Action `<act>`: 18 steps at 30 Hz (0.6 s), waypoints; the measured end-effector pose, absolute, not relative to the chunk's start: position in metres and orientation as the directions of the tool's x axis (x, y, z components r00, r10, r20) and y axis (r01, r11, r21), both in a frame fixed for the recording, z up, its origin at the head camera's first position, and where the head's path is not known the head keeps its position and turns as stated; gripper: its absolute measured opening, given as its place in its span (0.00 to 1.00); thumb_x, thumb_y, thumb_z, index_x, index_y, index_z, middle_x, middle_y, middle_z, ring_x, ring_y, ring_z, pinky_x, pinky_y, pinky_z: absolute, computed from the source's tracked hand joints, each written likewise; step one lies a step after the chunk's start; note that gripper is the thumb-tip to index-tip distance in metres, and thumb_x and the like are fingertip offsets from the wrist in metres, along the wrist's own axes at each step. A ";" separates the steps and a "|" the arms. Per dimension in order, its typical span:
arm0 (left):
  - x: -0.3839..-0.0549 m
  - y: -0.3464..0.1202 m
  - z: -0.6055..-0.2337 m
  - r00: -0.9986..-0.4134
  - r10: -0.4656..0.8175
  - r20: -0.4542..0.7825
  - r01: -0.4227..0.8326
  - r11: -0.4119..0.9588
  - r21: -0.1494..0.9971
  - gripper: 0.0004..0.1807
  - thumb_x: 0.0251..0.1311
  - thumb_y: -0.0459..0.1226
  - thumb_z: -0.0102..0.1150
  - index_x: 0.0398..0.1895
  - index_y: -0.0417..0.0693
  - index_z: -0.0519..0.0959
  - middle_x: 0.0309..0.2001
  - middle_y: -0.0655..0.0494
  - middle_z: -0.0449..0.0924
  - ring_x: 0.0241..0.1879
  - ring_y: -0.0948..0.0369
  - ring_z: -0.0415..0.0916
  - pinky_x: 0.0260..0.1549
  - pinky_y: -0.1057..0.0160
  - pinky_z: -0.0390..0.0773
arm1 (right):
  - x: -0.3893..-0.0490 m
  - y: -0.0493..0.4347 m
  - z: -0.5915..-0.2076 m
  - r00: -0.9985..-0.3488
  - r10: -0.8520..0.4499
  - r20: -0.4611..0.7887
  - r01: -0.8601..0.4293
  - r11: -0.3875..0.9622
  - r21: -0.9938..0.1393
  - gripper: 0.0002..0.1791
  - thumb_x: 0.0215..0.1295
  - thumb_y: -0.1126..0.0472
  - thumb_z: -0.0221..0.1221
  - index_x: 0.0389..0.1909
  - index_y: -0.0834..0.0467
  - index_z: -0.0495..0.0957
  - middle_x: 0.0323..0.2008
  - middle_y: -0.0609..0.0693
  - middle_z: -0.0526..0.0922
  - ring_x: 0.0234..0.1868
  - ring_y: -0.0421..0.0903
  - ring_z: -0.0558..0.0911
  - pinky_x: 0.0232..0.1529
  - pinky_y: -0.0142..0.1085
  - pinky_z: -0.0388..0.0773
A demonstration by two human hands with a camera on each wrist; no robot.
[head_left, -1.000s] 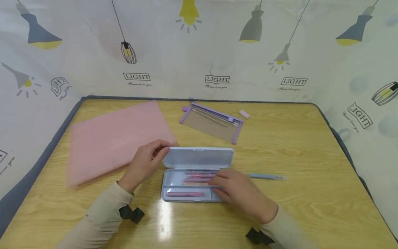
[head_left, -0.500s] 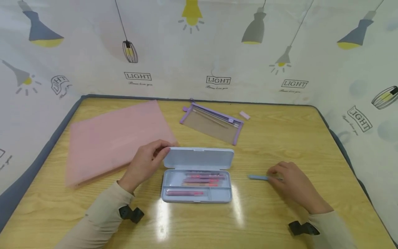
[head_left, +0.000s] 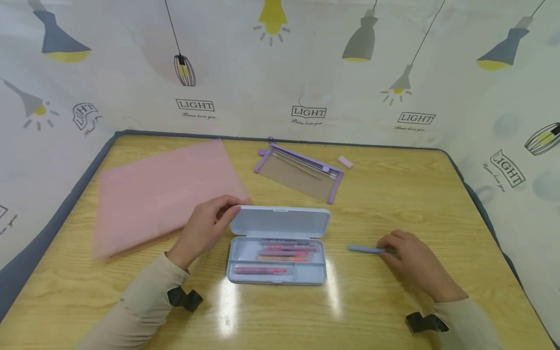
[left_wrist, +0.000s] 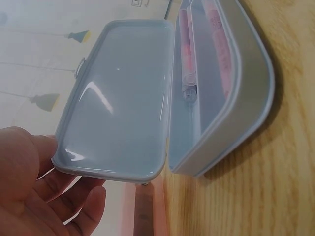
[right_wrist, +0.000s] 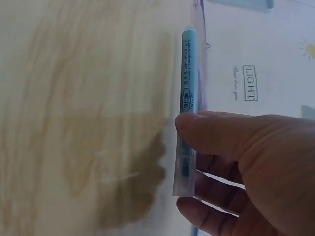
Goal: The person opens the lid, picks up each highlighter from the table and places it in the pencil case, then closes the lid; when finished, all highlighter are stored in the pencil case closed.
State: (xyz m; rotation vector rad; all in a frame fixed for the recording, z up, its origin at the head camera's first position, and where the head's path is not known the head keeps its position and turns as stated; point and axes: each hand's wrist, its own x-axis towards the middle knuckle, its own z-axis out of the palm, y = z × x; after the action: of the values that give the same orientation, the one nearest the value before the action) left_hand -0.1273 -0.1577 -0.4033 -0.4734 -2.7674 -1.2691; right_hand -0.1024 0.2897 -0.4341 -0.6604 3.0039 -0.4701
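A light blue pencil case (head_left: 309,273) lies on the table with its lid (head_left: 280,223) raised. My left hand (head_left: 203,231) pinches the lid's left corner between thumb and fingers, as the left wrist view shows on the lid (left_wrist: 115,105). Several pink and purple pens (head_left: 284,253) lie in the case's long compartment, with more pink in the front left one. To the right of the case, my right hand (head_left: 415,265) holds a light blue pen (head_left: 363,249) by its clear-capped end. In the right wrist view the pen (right_wrist: 189,64) has dark print along its barrel.
A large pink folder (head_left: 166,194) lies left of the case. Behind the case are a purple-edged mesh zip pouch (head_left: 302,177) and a small pink eraser (head_left: 345,162). A wall covering printed with lamps stands along the table's back edge.
My right hand has gone from the case rightward to the blue pen and now pinches it; the pen looks slightly shifted. The left hand keeps its hold on the lid.
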 end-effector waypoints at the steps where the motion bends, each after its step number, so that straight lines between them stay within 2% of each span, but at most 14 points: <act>1: -0.127 -0.158 -0.403 -0.951 0.252 0.182 0.302 0.614 0.729 0.12 0.74 0.40 0.51 0.51 0.48 0.82 0.42 0.55 0.85 0.36 0.63 0.79 0.37 0.60 0.79 | -0.101 0.288 -0.433 -0.907 -0.419 0.044 -0.413 0.862 -0.295 0.08 0.58 0.63 0.69 0.38 0.52 0.84 0.36 0.42 0.81 0.36 0.40 0.79 0.37 0.39 0.79; 5: -0.127 -0.158 -0.403 -0.950 0.254 0.183 0.304 0.615 0.727 0.12 0.74 0.40 0.51 0.51 0.47 0.81 0.41 0.55 0.85 0.36 0.62 0.79 0.37 0.60 0.79 | -0.095 0.271 -0.421 -0.890 -0.447 0.089 -0.452 0.842 -0.295 0.09 0.58 0.63 0.69 0.38 0.50 0.84 0.34 0.38 0.80 0.34 0.36 0.79 0.35 0.36 0.79; 9: -0.127 -0.158 -0.402 -0.948 0.255 0.189 0.310 0.619 0.722 0.13 0.74 0.40 0.50 0.51 0.47 0.81 0.42 0.55 0.85 0.36 0.63 0.79 0.37 0.60 0.79 | -0.090 0.241 -0.404 -0.843 -0.517 0.148 -0.537 0.797 -0.278 0.09 0.58 0.62 0.69 0.39 0.49 0.84 0.33 0.36 0.80 0.34 0.33 0.79 0.34 0.34 0.79; 14: -0.127 -0.157 -0.403 -0.949 0.252 0.189 0.308 0.620 0.722 0.12 0.74 0.41 0.51 0.51 0.48 0.81 0.41 0.55 0.85 0.35 0.63 0.78 0.37 0.60 0.79 | -0.087 0.200 -0.395 -0.739 -0.638 0.219 -0.674 0.697 -0.244 0.07 0.61 0.62 0.68 0.38 0.50 0.84 0.35 0.39 0.81 0.37 0.36 0.80 0.37 0.34 0.81; 18: -0.127 -0.156 -0.404 -0.950 0.251 0.188 0.306 0.614 0.728 0.13 0.74 0.41 0.51 0.51 0.47 0.82 0.42 0.56 0.85 0.36 0.63 0.79 0.37 0.60 0.79 | -0.087 0.171 -0.403 -0.637 -0.726 0.259 -0.771 0.604 -0.203 0.05 0.60 0.64 0.67 0.36 0.53 0.83 0.34 0.43 0.82 0.37 0.40 0.81 0.40 0.36 0.81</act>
State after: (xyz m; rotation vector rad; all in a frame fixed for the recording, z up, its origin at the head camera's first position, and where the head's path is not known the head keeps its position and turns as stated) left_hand -0.1274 -0.1564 -0.4043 -0.4770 -2.7610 -1.2651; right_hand -0.0868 0.1715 -0.4032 -1.3847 2.9461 -0.4919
